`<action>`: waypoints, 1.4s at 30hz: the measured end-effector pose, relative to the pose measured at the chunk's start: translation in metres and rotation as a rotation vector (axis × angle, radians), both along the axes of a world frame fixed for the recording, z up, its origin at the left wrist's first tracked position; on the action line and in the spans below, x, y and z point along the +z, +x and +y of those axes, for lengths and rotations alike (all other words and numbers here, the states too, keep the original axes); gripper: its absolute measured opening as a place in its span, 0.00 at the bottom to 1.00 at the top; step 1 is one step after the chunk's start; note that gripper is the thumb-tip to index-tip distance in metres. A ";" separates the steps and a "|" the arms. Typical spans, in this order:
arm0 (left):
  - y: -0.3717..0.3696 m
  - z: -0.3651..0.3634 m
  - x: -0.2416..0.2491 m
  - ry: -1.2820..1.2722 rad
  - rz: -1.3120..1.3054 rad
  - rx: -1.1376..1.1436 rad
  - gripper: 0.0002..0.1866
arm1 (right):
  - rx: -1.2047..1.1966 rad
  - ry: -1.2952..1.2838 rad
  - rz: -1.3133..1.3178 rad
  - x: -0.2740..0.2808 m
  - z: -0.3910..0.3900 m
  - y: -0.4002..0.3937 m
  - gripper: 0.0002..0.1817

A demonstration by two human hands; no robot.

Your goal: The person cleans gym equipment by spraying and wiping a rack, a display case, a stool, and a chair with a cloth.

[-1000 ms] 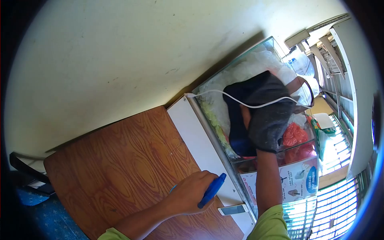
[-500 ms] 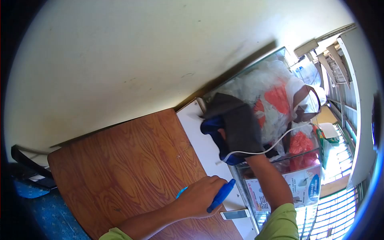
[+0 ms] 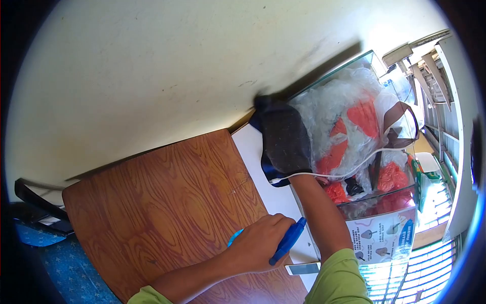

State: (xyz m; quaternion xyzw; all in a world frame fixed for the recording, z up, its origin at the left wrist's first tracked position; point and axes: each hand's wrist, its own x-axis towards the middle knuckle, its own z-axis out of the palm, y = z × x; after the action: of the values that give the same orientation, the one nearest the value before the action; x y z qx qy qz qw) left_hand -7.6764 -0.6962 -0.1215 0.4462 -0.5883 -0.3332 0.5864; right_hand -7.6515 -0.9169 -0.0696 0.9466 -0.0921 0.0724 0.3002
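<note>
My left hand (image 3: 260, 244) is closed around a blue spray bottle (image 3: 288, 242) above the wooden tabletop, with a light-blue part showing on the hand's other side. Most of the bottle is hidden by the fingers. My right forearm (image 3: 324, 218) reaches forward across the white ledge. A dark cloth (image 3: 286, 139) covers my right hand, so the fingers do not show, but the cloth goes along with the hand. Its far end is near the wall, beside the glass case (image 3: 331, 76). A white cable (image 3: 339, 175) runs across the view over the right wrist.
Clear and red plastic bags (image 3: 362, 119) fill the glass case at right. A phone (image 3: 302, 269) lies near the ledge's front end. The wood-grain tabletop (image 3: 167, 202) meets the white ledge (image 3: 248, 147). A printed sign (image 3: 379, 235) is on the case front. Blue patterned fabric (image 3: 76, 268) is at lower left.
The right hand and dark cloth have moved forward and left, toward the wall. The left hand keeps its grip on the spray bottle. The view has shifted slightly.
</note>
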 end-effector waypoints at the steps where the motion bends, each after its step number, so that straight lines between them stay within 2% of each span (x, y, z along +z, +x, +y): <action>1: 0.000 0.000 0.001 -0.004 0.013 0.005 0.24 | -0.034 -0.006 0.036 -0.003 0.004 -0.006 0.13; 2: 0.000 0.000 0.001 -0.005 0.015 -0.008 0.24 | -0.075 -0.015 0.070 -0.004 0.008 -0.015 0.08; 3: -0.001 0.000 0.001 -0.028 0.011 0.013 0.24 | -0.092 -0.020 0.072 -0.002 0.012 -0.022 0.08; 5: -0.004 0.000 0.002 -0.066 0.016 0.019 0.23 | 0.077 0.142 0.037 0.009 0.024 -0.035 0.08; 6: -0.006 0.001 0.001 -0.085 0.025 0.024 0.23 | 0.066 0.131 0.041 0.011 0.027 -0.048 0.08; 9: -0.011 0.003 0.004 -0.107 0.051 0.023 0.22 | -0.041 0.110 0.182 0.014 0.040 -0.100 0.09; 12: -0.013 0.003 0.005 -0.110 0.064 -0.007 0.20 | -0.208 0.162 0.323 0.019 0.052 -0.160 0.14; 15: -0.021 0.005 0.009 -0.123 0.048 -0.042 0.19 | -0.172 0.180 0.185 0.030 0.050 -0.213 0.17; 21: -0.028 0.008 0.013 -0.134 -0.008 -0.070 0.19 | -0.408 -0.137 -0.212 0.124 0.064 -0.224 0.21; 22: -0.030 0.009 0.014 -0.124 -0.006 -0.079 0.19 | -0.415 -0.140 -0.211 0.128 0.062 -0.221 0.21; 24: -0.031 0.011 0.017 -0.100 -0.036 -0.100 0.18 | -0.429 -0.293 -0.449 0.127 0.059 -0.207 0.21; 26: -0.033 0.011 0.017 -0.073 -0.067 -0.123 0.18 | -0.401 -0.388 -0.417 0.116 0.070 -0.192 0.21; 31: -0.030 0.016 0.019 -0.073 -0.085 -0.101 0.20 | -0.524 0.652 0.155 0.048 0.107 -0.164 0.18; 32: -0.029 0.018 0.018 -0.072 -0.101 -0.104 0.20 | -0.542 0.676 0.450 0.011 0.098 -0.221 0.16; 33: -0.031 0.022 0.013 -0.055 -0.089 -0.070 0.20 | -0.729 0.792 0.364 0.009 0.121 -0.220 0.15; 35: -0.030 0.033 0.007 -0.019 -0.093 -0.042 0.21 | -0.844 1.106 0.541 0.019 0.142 -0.232 0.22; 36: -0.028 0.040 0.007 0.033 -0.092 -0.041 0.21 | -0.837 1.132 0.525 0.011 0.152 -0.251 0.22; 38: -0.023 0.054 0.009 0.099 -0.127 -0.065 0.21 | -0.607 1.386 0.064 -0.013 0.174 -0.289 0.23; 39: -0.021 0.062 0.011 0.130 -0.119 -0.108 0.21 | -0.736 1.617 0.049 0.004 0.186 -0.286 0.23; 40: -0.020 0.070 0.014 0.158 -0.112 -0.161 0.22 | -0.748 1.643 -0.003 0.006 0.202 -0.290 0.23; 42: -0.025 0.091 0.018 0.252 -0.123 -0.227 0.23 | -1.054 2.294 -0.549 0.009 0.238 -0.301 0.20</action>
State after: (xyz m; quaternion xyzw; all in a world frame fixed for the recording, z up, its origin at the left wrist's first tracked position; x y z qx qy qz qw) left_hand -7.7014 -0.6052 -0.1034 0.4665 -0.6233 -0.4403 0.4472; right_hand -7.9529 -0.6791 -0.0604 0.4659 -0.5199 0.0170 -0.7158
